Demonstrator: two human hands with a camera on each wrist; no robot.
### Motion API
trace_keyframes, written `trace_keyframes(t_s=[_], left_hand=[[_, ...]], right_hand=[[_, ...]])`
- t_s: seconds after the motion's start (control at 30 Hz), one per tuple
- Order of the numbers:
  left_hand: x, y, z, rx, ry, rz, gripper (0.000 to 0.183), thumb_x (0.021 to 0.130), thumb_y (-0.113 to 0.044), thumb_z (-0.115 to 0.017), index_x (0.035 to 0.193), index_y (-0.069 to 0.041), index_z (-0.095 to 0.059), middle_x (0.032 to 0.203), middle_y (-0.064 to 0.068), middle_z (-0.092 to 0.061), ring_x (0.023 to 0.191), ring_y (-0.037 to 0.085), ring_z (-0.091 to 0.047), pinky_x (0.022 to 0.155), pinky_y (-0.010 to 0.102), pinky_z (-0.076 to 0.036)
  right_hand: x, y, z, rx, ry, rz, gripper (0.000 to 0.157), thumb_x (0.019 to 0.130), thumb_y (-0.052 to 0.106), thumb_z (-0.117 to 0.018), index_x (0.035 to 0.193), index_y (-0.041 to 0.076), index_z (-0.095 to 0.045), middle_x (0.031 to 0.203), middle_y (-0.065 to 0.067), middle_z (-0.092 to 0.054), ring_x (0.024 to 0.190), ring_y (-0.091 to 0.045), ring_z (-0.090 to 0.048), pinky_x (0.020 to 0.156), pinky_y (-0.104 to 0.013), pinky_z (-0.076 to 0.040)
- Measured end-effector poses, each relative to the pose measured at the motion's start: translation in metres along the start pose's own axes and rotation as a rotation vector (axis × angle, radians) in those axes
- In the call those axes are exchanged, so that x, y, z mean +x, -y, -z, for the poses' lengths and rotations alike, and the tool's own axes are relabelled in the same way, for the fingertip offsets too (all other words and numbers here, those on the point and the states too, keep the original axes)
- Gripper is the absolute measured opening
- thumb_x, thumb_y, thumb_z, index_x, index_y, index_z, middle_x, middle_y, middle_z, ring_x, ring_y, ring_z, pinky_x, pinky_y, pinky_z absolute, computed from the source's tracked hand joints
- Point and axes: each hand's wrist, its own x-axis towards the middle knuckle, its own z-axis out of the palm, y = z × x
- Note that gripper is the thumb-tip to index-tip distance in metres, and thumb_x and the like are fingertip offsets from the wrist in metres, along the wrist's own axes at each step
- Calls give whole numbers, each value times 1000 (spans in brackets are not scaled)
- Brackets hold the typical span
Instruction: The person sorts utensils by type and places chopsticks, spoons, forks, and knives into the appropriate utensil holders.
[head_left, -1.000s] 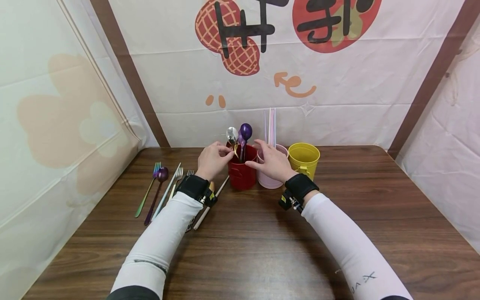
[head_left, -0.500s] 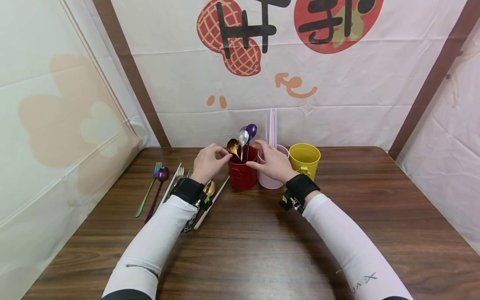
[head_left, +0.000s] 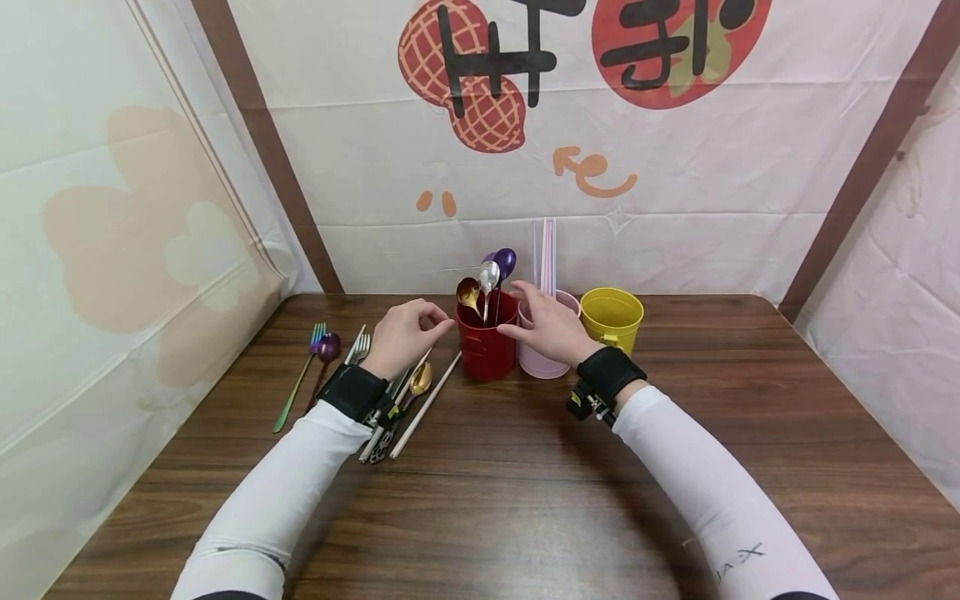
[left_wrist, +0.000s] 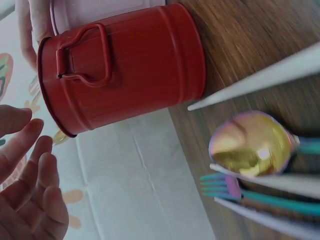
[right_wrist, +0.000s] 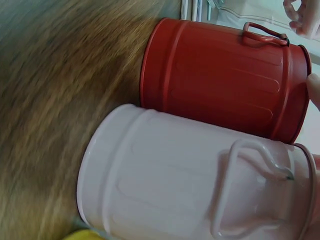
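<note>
A red metal bucket (head_left: 487, 357) stands upright at the table's back, with a gold spoon (head_left: 468, 293), a silver spoon (head_left: 489, 275) and a purple spoon (head_left: 506, 262) leaning in it, bowls up. Just left of its rim is my left hand (head_left: 405, 340), fingers loosely bent and holding nothing. In the left wrist view, air shows between that hand (left_wrist: 32, 195) and the red bucket. My right hand (head_left: 553, 329) is at the red bucket's right side, over the pink bucket (head_left: 542, 363); its thumb touches the red rim in the right wrist view, its fingers spread.
Pink and white straws (head_left: 547, 254) stand in the pink bucket. To its right is a yellow bucket (head_left: 611, 312). Left on the table lie a green-handled fork (head_left: 296, 390), a dark purple spoon (head_left: 327, 347), a gold-bowled spoon (head_left: 421, 379), a white chopstick (head_left: 427, 406) and more cutlery.
My left hand has let go of the gold spoon, which now leans in the red bucket, and has drawn back left. The silver spoon has tipped rightward. My right hand stays at the rim.
</note>
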Motion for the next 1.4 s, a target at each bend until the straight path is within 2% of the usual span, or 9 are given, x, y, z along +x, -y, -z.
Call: trace_keyframes(t_s=[0.17, 0.37, 0.53, 0.7, 0.83, 1.03, 1.23, 1.4], left_hand=[[-7, 1, 5, 87, 75, -58, 14, 92, -27, -68, 92, -14, -72, 84, -2, -66, 66, 14, -54, 55, 32, -41], [-18, 3, 6, 176, 225, -92, 13, 91, -26, -69, 94, -14, -71, 79, -4, -65, 60, 11, -51, 51, 29, -41], [-26, 7, 1, 216, 333, -83, 13, 90, -25, -70, 95, -13, -69, 77, -6, -62, 62, 9, -53, 54, 30, -44], [-30, 12, -7, 236, 441, -41, 12, 89, -23, -70, 92, -12, -66, 70, -7, -59, 61, 10, -54, 53, 31, -44], [-30, 16, -16, 293, 507, -16, 17, 86, -25, -72, 91, -10, -66, 67, -5, -55, 61, 13, -53, 52, 32, -43], [-32, 18, -24, 348, 524, 12, 24, 83, -27, -76, 84, -8, -63, 65, -1, -54, 61, 17, -53, 52, 34, -42], [-32, 16, -27, 326, 528, 17, 21, 83, -21, -76, 78, -9, -60, 66, -1, -54, 61, 16, -52, 55, 32, -43], [-32, 18, -30, 301, 517, -17, 20, 82, -13, -75, 76, -8, -57, 65, 0, -53, 60, 16, -51, 57, 32, -44]], right_hand=[[-5, -4, 7, -56, -3, 78, 75, 89, 46, -68, 144, 6, -36, 138, -11, -53, 117, -25, -56, 99, -42, -43], [-15, -18, 21, -130, -65, 100, 72, 89, 43, -69, 142, 3, -42, 135, -17, -53, 122, -33, -50, 102, -48, -39], [-22, -34, 29, -127, -111, 40, 77, 87, 47, -69, 141, 1, -42, 137, -19, -51, 124, -35, -47, 103, -49, -38], [-27, -45, 31, -99, -78, -54, 88, 84, 61, -65, 145, 3, -36, 140, -19, -47, 127, -34, -45, 104, -49, -37], [-28, -45, 32, -82, -48, -100, 95, 81, 68, -62, 147, 6, -33, 140, -18, -48, 126, -34, -46, 102, -50, -39], [-28, -41, 35, -82, -14, -117, 96, 82, 65, -64, 148, 6, -29, 144, -18, -45, 129, -36, -43, 103, -51, -37], [-28, -41, 35, -85, -10, -125, 97, 81, 66, -64, 149, 6, -28, 145, -17, -44, 130, -36, -42, 101, -51, -38], [-28, -42, 35, -79, -6, -135, 98, 81, 67, -64, 149, 7, -28, 145, -17, -44, 130, -35, -42, 101, -51, -39]])
